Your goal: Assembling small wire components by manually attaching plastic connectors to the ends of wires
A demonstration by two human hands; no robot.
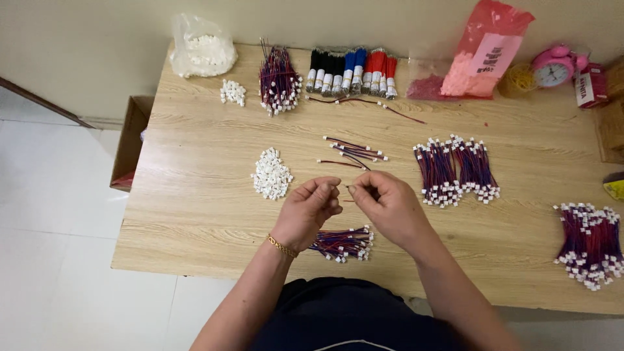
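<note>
Both hands meet over the middle of the light wooden table (195, 214), fingertips almost touching. The left hand (309, 209), with a thin gold bracelet (282, 246) on its wrist, has its fingers curled in and pinched tight at the tips; whatever it pinches is too small to make out. The right hand (385, 205) is likewise closed in a pinch, thumb against forefinger, on the end of a thin red wire (349, 186) that pokes out between the two hands.

Just below the hands, near the table's front edge, lies a small bundle of red and blue wires with white plastic connectors (342, 243). To the left of the left hand sits a small heap of loose white plastic connectors (271, 174). Just beyond the hands, a few loose red and blue wire leads (354, 152) lie scattered.

Further right are two fanned bundles of finished red-blue leads (456, 170), and near the right edge another larger bundle (589, 244). Along the back stand a clear plastic bag of white connectors (202, 48), a dark tangled wire bundle (279, 82), a row of black, blue and red wire bunches (351, 71), a pink plastic bag (487, 49) and a pink alarm clock (554, 67).
</note>
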